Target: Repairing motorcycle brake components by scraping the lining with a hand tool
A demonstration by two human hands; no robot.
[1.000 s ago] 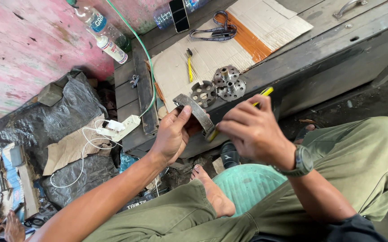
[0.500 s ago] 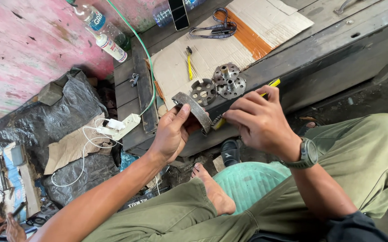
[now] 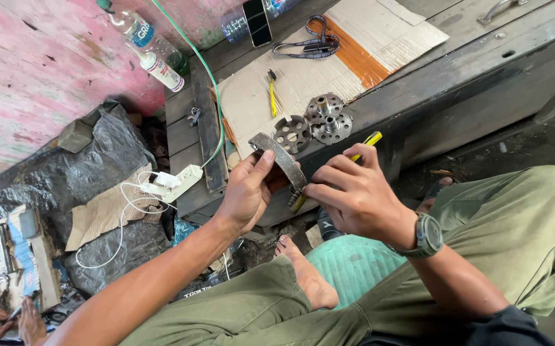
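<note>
My left hand (image 3: 246, 192) pinches a curved metal shoe (image 3: 279, 158) above my lap, beside the bench (image 3: 457, 70). My right hand (image 3: 354, 195) grips a yellow tool (image 3: 361, 146) against the shoe's lower end.

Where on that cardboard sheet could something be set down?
The cardboard is bare between the yellow-handled tool and the orange strip, and again right of that strip. It is crowded near the front edge, around the three round metal discs.

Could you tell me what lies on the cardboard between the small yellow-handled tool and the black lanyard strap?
In the head view, the cardboard between the yellow-handled tool and the lanyard strap is bare.
</note>
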